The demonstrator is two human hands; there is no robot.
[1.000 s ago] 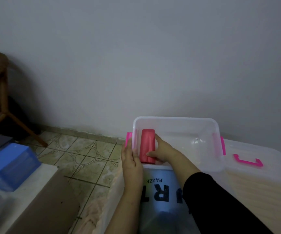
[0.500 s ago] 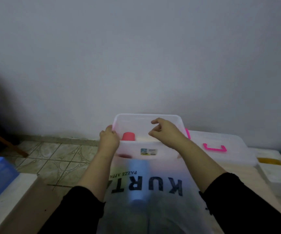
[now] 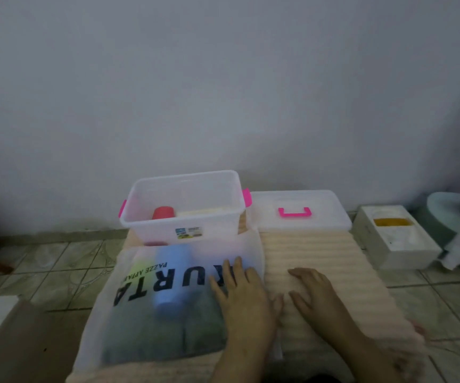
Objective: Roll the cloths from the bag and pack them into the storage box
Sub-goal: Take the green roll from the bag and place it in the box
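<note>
Reaching forward side by side, palms down: left hand (image 3: 241, 297) lying flat with fingers pointing toward 12 o'clock, right hand (image 3: 316, 293) at its 3 o'clock, fingers loosely spread, angling toward 11 o'clock.

Translucent bag (image 3: 146, 283) printed "KURTA" and "PAZZE APPAR…", upside down, storage box (image 3: 184, 205) sticker illegible

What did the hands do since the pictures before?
Both hands came back from the storage box toward the person. The left hand now rests flat on the bag; the right hand lies on the peach towel, holding nothing. The red roll stays standing in the box, the lid beside it.
</note>
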